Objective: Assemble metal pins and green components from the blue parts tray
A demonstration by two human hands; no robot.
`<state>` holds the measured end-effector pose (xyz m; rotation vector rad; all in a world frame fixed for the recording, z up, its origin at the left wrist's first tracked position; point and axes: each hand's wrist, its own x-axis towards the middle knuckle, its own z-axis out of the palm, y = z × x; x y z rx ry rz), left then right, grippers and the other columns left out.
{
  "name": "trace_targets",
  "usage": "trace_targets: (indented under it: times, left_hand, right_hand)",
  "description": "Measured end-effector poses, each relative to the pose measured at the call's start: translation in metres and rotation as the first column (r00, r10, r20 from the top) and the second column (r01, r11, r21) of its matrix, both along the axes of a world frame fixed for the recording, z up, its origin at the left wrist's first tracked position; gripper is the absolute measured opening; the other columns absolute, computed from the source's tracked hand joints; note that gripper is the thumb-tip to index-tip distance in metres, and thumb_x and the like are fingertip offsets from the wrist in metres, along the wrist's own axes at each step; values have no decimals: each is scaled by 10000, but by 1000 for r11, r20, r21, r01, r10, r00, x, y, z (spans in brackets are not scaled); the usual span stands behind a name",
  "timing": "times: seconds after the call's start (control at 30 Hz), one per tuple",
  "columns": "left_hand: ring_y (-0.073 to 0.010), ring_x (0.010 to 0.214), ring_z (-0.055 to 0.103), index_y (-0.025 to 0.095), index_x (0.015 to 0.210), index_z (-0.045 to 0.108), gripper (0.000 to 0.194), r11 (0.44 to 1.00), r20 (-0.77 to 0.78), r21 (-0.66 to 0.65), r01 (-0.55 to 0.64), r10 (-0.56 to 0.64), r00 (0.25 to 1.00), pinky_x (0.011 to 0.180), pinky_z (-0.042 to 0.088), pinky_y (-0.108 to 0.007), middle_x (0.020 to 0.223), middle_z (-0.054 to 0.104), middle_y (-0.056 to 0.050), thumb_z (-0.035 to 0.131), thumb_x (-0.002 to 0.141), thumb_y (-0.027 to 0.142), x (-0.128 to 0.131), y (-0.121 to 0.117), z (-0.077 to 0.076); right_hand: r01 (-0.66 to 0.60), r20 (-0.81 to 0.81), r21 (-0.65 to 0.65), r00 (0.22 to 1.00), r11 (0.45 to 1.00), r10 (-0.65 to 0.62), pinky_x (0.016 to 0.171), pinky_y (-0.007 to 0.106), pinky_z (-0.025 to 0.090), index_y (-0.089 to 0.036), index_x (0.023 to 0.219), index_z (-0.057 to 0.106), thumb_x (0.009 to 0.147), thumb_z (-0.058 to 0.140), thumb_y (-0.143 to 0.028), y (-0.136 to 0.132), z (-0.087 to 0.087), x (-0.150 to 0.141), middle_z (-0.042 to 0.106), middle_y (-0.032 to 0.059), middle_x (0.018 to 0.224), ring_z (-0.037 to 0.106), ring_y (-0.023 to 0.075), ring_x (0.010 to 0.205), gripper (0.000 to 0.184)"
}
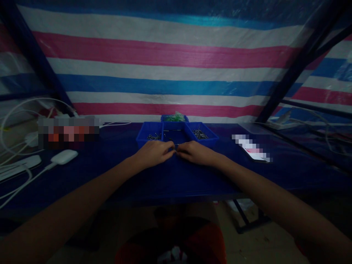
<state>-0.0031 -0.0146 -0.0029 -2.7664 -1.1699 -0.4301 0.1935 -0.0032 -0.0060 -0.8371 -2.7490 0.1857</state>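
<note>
Close fingertip work is shown at centre frame, where a small, thin, seemingly metallic piece (176,146) is pinched by the narrowed fingers of the left hand (155,152) and right hand (199,153), near open blue plastic bins (212,141) holding loose metal parts (200,134).

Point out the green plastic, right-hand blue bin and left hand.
Green plastic (175,117): head view, middle of the crumpled heap.
Right-hand blue bin (209,142): head view, front wall.
Left hand (154,152): head view, back of the hand.
</note>
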Motion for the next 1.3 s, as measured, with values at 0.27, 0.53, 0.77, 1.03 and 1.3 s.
trace_targets:
  times: [0.27,0.53,0.77,1.03,1.3]
  left_hand:
    - [-103,642,544,181,969,554,234,994,55,7,113,-113,992,582,369,-214,714,587,5,414,866,338,0,1,-5]
    - [-130,826,540,168,929,535,172,986,32,19,165,-165,986,704,406,-232,893,561,-40,402,847,241,1,-1,-2]
    - [-135,702,545,185,875,500,119,998,21,-4,56,-56,998,615,384,-240,769,575,-4,454,786,251,1,-3,0]
    - [-133,766,556,189,887,533,144,996,-1,-19,82,-82,997,628,376,-231,825,596,-12,423,833,265,0,3,-3]
    - [-131,767,558,191,906,546,170,996,-16,18,92,-92,996,630,373,-230,831,593,-6,417,853,288,-2,6,-8]
  right_hand:
    - [-26,-35,-37,999,999,24,653,245,387,-128,908,549,871,403,-216,2,-2,1,610,48,802,551,119,701,174]
    - [-27,-70,-107,997,994,20,647,255,392,-141,900,557,873,420,-263,3,-1,2,604,33,796,541,114,686,185]
    - [-4,-59,-76,998,997,-1,621,242,383,-140,904,561,852,451,-248,1,2,4,603,27,767,537,111,662,162]
    - [21,-84,-43,996,999,-25,576,224,355,-146,864,553,855,450,-264,-1,6,3,570,7,691,511,99,613,157]
    - [26,-57,-15,998,1000,-27,606,232,362,-146,878,558,861,438,-271,-1,4,4,591,24,732,526,111,655,174]
